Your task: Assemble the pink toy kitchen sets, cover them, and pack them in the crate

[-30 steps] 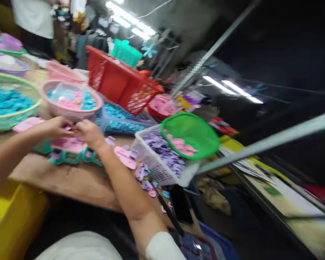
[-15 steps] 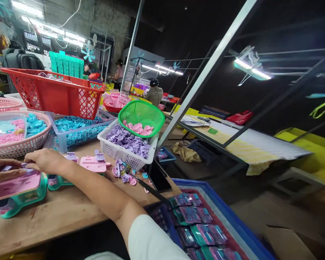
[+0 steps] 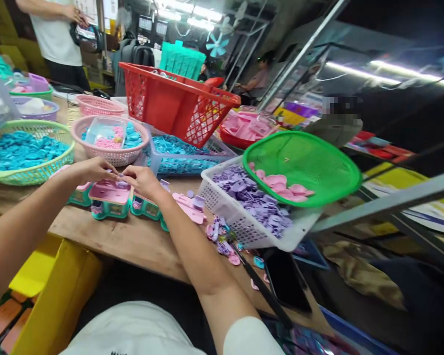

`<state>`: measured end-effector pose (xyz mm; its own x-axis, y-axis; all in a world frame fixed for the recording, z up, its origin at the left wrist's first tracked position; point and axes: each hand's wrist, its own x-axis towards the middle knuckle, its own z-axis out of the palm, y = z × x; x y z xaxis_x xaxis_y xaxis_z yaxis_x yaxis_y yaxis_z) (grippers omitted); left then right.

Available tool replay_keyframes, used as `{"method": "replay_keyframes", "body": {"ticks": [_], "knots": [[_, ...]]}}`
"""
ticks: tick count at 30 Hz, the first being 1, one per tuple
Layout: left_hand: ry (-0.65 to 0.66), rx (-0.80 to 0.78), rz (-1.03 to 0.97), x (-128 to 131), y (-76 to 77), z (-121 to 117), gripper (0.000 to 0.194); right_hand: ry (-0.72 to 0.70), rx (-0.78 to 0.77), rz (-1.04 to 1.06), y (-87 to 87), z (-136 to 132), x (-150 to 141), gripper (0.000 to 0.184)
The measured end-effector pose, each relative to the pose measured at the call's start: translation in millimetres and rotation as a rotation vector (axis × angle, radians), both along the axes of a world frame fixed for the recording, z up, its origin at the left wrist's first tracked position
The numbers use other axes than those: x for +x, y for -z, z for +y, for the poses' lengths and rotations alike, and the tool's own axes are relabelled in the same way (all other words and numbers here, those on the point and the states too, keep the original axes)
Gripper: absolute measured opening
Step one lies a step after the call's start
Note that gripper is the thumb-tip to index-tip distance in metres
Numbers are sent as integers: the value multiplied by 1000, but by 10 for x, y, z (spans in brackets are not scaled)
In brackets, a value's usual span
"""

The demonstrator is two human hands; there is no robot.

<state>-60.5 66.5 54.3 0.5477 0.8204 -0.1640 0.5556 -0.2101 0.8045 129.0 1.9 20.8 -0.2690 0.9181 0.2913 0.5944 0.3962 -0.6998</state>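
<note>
My left hand (image 3: 95,171) and my right hand (image 3: 145,182) meet over a toy piece with a pink top plate (image 3: 109,192) on a teal base (image 3: 113,211). Between their pinched fingertips is a small purple plastic part (image 3: 122,184), partly covered by the fingers. Similar teal pieces flank this one, among them a teal piece (image 3: 150,209) under my right wrist. Just right of that wrist lies another pink plate (image 3: 188,207) with purple parts standing on it.
A white basket (image 3: 222,212) of purple parts stands to the right, with a green basket (image 3: 318,167) of pink pieces on it. Behind are a pink basket (image 3: 114,155), a red basket (image 3: 159,103) and a green-rimmed basket (image 3: 29,175). A phone (image 3: 286,278) lies right. A person (image 3: 59,34) stands back left.
The view swung right, then back left. Both hands stay at the pink-topped piece, fingers pinched around the purple part.
</note>
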Motion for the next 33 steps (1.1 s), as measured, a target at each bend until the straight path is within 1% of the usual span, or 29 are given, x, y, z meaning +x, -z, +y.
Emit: {"method": "replay_keyframes", "body": {"ticks": [2,4,7,10,13,16,18,20,21,23,26,27,29,31,33], "knots": [[-14,-51,-16,-11,17,-18,50,-11,7,5,-6,-4,-6,11],[-12,-75,-26,-23,25,-37,48,-1,37,-37,-24,-13,-23,9],[-11,-78,-26,-31,16,-57,47,27,101,-167,-50,-39,-53,8],[-19,-85,-18,-21,5,-57,47,78,152,-291,-37,-96,-88,10],[16,-58,16,-4,15,-24,45,145,191,-377,27,-171,-144,13],[48,7,47,6,30,13,43,210,219,-407,95,-224,-202,16],[47,45,81,-3,21,3,43,247,213,-407,116,-242,-218,17],[48,32,78,-38,-3,-52,47,258,185,-398,114,-258,-209,16],[38,3,38,-66,-16,-94,50,258,171,-387,107,-268,-200,14],[-53,-73,-145,-137,-35,-197,58,263,176,-332,81,-296,-187,13],[-234,-149,-431,-238,-61,-354,65,252,290,-174,12,-344,-247,23],[-252,-177,-491,-259,-78,-398,67,227,329,-117,-22,-350,-294,25],[-230,-240,-563,-279,-131,-468,72,159,363,-28,-107,-332,-419,25],[-222,-266,-625,-291,-201,-510,73,106,342,32,-199,-275,-553,26],[-240,-243,-663,-330,-263,-525,69,71,285,94,-275,-196,-663,26]]}}
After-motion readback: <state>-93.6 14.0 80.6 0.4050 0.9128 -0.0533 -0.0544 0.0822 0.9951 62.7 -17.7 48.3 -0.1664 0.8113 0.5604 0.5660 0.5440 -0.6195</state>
